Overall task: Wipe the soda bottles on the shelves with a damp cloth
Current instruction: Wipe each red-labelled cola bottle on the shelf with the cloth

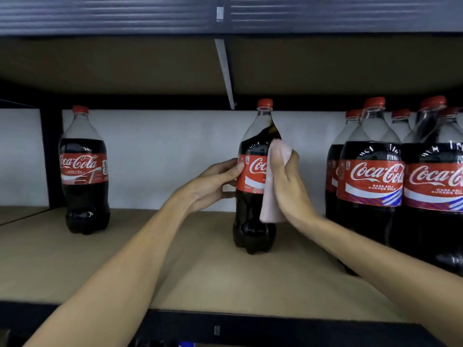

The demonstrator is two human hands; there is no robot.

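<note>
A large cola bottle (251,221) with a red cap and red label stands tilted slightly on the wooden shelf (175,259), near the middle. My left hand (215,182) grips its left side at the label, thumb on the front. My right hand (285,181) holds a pale pink cloth (271,196) and presses it against the bottle's right side, from the shoulder down past the label. A single matching bottle (84,171) stands alone at the left. Several more bottles (370,176) are packed together at the right.
A dark upper shelf (225,16) with a metal bracket hangs close above the bottle caps. A white wall (162,156) backs the shelf. A black upright post (51,156) stands at the left. The shelf's black front rail (225,326) runs under my forearms.
</note>
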